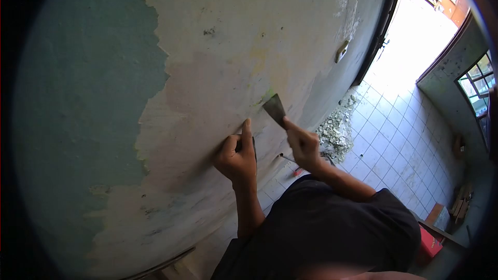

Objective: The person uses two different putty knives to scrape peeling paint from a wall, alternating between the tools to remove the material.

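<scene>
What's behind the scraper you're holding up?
Behind the scraper is the patchy wall. A green smudge peeks out beside the blade. The bit of wall straight behind the blade is covered, so I can't tell what it looks like.

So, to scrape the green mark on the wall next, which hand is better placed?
Probably the right hand: it holds the scraper, with the blade close to the green mark. The left hand points a finger at the wall, and I see no scraper in it.
</scene>
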The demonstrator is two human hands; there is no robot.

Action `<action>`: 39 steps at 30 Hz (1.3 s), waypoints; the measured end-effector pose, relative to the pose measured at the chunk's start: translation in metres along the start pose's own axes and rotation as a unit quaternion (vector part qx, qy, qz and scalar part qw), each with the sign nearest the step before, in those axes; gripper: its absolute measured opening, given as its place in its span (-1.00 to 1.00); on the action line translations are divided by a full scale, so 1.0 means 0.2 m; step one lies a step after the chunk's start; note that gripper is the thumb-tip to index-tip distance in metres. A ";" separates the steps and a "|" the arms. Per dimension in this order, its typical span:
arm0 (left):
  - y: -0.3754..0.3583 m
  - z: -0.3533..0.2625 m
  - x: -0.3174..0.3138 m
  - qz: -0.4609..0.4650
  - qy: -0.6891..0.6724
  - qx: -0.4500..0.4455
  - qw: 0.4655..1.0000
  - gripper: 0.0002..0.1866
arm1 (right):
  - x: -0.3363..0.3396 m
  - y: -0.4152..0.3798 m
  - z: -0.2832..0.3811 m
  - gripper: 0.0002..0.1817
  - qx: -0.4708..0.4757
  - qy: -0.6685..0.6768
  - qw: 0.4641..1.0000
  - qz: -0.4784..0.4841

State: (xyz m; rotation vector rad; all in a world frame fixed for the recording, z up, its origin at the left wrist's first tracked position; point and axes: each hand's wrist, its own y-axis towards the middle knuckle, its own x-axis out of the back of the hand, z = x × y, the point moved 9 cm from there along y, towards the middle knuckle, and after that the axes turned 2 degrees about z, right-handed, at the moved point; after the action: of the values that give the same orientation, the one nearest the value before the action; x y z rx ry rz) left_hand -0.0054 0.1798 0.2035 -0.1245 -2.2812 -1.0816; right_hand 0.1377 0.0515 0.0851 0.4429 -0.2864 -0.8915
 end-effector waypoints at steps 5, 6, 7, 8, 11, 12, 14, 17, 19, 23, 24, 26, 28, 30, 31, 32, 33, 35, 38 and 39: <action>-0.01 0.03 0.01 0.024 -0.003 0.031 0.999 -0.56 | 0.04 -0.01 0.02 -0.52 0.005 -0.015 1.000 -0.009; -0.01 0.03 -0.01 0.024 -0.005 0.025 0.999 -0.56 | 0.06 0.02 0.03 -0.51 0.027 -0.032 0.999 -0.004; -0.01 0.02 -0.01 0.025 -0.006 0.025 0.999 -0.56 | 0.06 0.02 0.03 -0.51 0.026 -0.033 0.999 -0.004; -0.01 0.02 -0.01 0.026 -0.004 0.032 0.999 -0.56 | 0.05 0.02 0.05 -0.50 0.024 -0.025 0.999 -0.010; -0.02 0.03 0.01 0.020 0.005 0.022 1.000 -0.55 | 0.06 0.00 0.08 -0.48 0.041 -0.024 0.999 -0.014; -0.01 0.01 0.00 0.006 0.003 0.002 1.000 -0.54 | 0.06 0.02 0.07 -0.48 0.042 -0.023 0.999 -0.011; 0.00 -0.01 -0.01 0.017 -0.011 0.023 1.000 -0.54 | 0.06 0.01 0.07 -0.49 0.034 -0.023 0.999 -0.012; -0.02 0.03 0.01 0.033 -0.003 0.044 0.998 -0.55 | 0.07 -0.01 0.09 -0.49 0.052 -0.029 0.998 0.008; 0.00 0.01 -0.01 0.034 -0.004 0.036 0.999 -0.55 | 0.03 0.01 0.09 -0.49 0.062 -0.019 0.998 -0.007; -0.01 0.02 0.01 0.034 -0.001 0.026 0.999 -0.56 | 0.07 -0.03 0.10 -0.49 0.061 -0.023 0.998 -0.017; -0.01 0.01 0.00 0.036 -0.007 0.023 0.999 -0.55 | 0.08 -0.01 0.12 -0.49 0.060 -0.016 0.998 -0.007; -0.02 0.01 0.00 0.034 -0.015 0.016 0.999 -0.55 | 0.05 0.01 0.09 -0.49 0.058 -0.013 0.998 -0.008; -0.01 0.02 -0.01 0.038 -0.014 0.013 0.999 -0.56 | 0.04 0.02 0.06 -0.48 0.048 -0.004 0.999 -0.007; -0.02 0.02 -0.01 0.055 0.003 0.014 0.998 -0.56 | 0.04 -0.02 0.11 -0.48 0.052 -0.016 0.999 0.001; -0.04 0.03 0.01 0.055 0.002 0.013 0.998 -0.56 | 0.03 -0.03 0.10 -0.48 0.053 -0.016 0.998 0.000; -0.03 0.04 0.00 0.056 -0.014 0.015 0.998 -0.56 | 0.02 0.00 0.10 -0.48 0.072 0.001 0.997 -0.014; -0.04 0.05 -0.01 0.063 -0.028 0.021 0.997 -0.55 | 0.01 0.00 0.10 -0.47 0.084 0.019 0.996 -0.027; -0.04 0.04 -0.02 0.072 -0.027 0.016 0.997 -0.54 | 0.00 -0.05 0.06 -0.48 0.049 0.023 0.998 -0.022; -0.07 0.06 0.02 0.080 -0.012 -0.002 0.997 -0.52 | 0.00 -0.01 0.05 -0.50 0.057 -0.009 0.998 0.012; -0.05 0.06 -0.01 0.080 -0.006 -0.015 0.997 -0.51 | 0.00 0.05 0.06 -0.50 0.069 -0.012 0.998 0.009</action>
State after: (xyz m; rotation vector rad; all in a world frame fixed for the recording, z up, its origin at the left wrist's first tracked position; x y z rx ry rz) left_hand -0.0120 0.1823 0.1907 -0.3201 -2.2234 -1.0333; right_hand 0.1404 0.0534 0.0997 0.5567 -0.3742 -0.8628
